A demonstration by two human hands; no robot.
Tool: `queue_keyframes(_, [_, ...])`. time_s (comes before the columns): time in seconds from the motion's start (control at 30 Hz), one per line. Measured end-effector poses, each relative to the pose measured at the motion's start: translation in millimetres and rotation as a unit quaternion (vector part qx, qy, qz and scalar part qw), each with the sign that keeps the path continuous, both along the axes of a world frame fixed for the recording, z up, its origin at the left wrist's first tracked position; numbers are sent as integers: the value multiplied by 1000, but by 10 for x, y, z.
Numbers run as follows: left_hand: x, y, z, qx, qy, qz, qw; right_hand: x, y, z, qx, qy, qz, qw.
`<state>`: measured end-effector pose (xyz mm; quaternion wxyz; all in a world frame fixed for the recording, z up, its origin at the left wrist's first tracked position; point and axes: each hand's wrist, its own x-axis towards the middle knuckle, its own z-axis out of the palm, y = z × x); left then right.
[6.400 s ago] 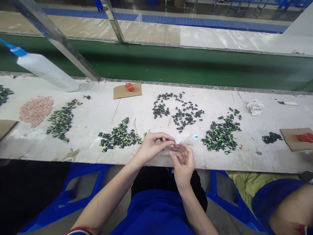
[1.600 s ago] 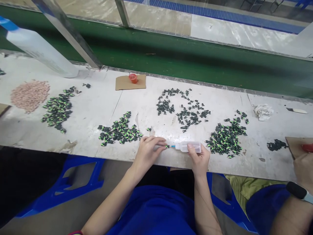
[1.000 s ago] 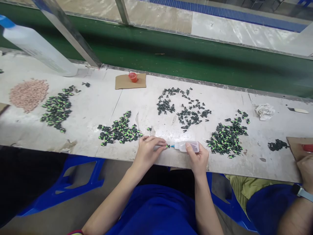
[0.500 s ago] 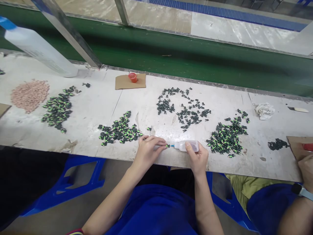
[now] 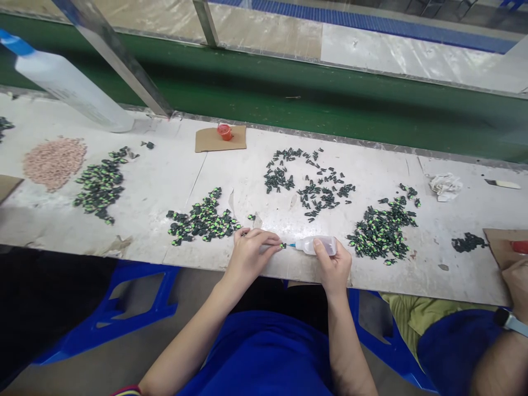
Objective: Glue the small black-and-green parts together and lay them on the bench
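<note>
Between its fingertips, my left hand (image 5: 252, 250) pinches a small black-and-green part (image 5: 282, 246) just above the white table. My right hand (image 5: 336, 267) is closed around a clear squeeze bottle (image 5: 315, 245), tipped on its side. The bottle's thin blue nozzle points left, and its tip is at or very near the part; contact cannot be made out. Left of my left hand lies a pile of black-and-green parts (image 5: 202, 217). A similar pile (image 5: 381, 231) lies right of my right hand. Beyond both hands, small dark pieces (image 5: 324, 192) are scattered in loose clusters.
A red cup (image 5: 225, 131) sits on cardboard (image 5: 206, 141) at the back. To the left are a large white bottle (image 5: 74, 88), a pink heap (image 5: 55, 163) and more parts (image 5: 99, 190). Crumpled tissue (image 5: 445, 187), a brush (image 5: 503, 184) and a co-worker's hand (image 5: 517, 283) are at right.
Both hands keep nearly the same pose, with the nozzle still at the small part. The view has shifted very slightly.
</note>
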<state>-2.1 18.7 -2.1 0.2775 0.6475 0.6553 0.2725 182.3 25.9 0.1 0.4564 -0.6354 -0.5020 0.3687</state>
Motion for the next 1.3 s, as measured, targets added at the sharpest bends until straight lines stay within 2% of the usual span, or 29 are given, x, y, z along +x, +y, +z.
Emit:
queue_keyframes(0.67, [-11, -2, -4, -5, -2, -7, 1000, -6, 11, 18, 2, 8, 20, 1000])
queue_keyframes(0.9, [0, -3, -10, -5, -2, 2, 1000, -2, -2, 1, 4, 14, 6, 1000])
queue_keyframes(1.0, [-8, 0, -6, -9, -4, -2, 1000, 26, -14, -47, 20, 53, -31, 998])
queue_keyframes(1.17, [-61, 66, 122, -40, -5, -51, 998, 142, -17, -112, 76, 148, -120, 979])
queue_keyframes(1.3, [-24, 234, 267, -21, 25, -78, 996, 196, 16, -107, 79, 124, -107, 983])
